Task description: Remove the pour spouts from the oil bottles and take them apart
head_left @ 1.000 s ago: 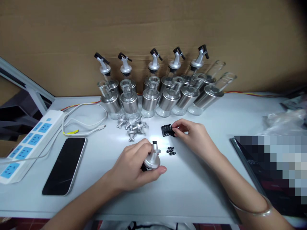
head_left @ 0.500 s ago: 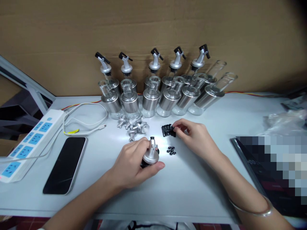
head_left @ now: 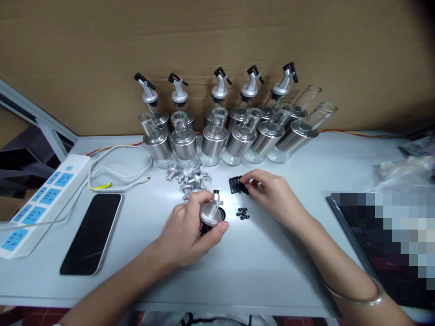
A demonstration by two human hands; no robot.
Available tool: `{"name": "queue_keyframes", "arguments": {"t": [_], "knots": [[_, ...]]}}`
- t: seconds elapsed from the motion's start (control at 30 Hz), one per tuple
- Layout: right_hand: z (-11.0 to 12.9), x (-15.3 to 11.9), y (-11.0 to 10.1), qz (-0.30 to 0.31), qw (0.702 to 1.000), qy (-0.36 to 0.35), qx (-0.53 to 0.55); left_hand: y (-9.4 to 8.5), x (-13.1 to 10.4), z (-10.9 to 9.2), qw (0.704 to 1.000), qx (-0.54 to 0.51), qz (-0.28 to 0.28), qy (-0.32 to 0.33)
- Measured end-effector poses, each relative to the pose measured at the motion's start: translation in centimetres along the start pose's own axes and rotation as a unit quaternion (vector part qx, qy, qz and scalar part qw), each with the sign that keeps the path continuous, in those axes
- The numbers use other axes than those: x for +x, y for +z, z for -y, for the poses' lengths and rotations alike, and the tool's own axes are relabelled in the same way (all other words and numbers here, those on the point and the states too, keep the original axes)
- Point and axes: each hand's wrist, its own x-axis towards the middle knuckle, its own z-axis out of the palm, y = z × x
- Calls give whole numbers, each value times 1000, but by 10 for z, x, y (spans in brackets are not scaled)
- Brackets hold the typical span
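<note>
Silver pourer top sits in the grip of my left hand, thumb and fingers closed around its base, black-tipped spout pointing up. I have it about midway between the left and right edges of the tabletop; whether its underside touches the surface I cannot tell. My right hand has its thumb and forefinger at a little pile of black levers, farther toward the back edge; from my view I cannot tell if that grip has closed on one.

Small black caps lie between my hands, nearer the front edge than the levers. Loose silver parts are heaped beyond the left hand, just before the front row of glass-and-steel bottles. Behind that row, near the back edge, five bottles wear pourers with black levers. Toward the left edge I see a phone and a power strip.
</note>
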Motion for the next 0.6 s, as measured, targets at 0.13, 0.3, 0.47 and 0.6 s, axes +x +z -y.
{"name": "queue_keyframes", "arguments": {"t": [0.13, 0.3, 0.47, 0.6], "knots": [[0, 0, 0, 14, 1000, 3, 1, 0, 1, 0, 1000, 4, -3, 8], [3, 0, 0, 17, 1000, -9, 6, 0, 1, 0, 1000, 3, 9, -1], [5, 0, -2, 3, 1000, -17, 18, 0, 2, 2, 999, -19, -18, -19], [12, -1, -6, -26, 998, -39, 29, -1, 4, 2, 997, -45, -30, -63]]}}
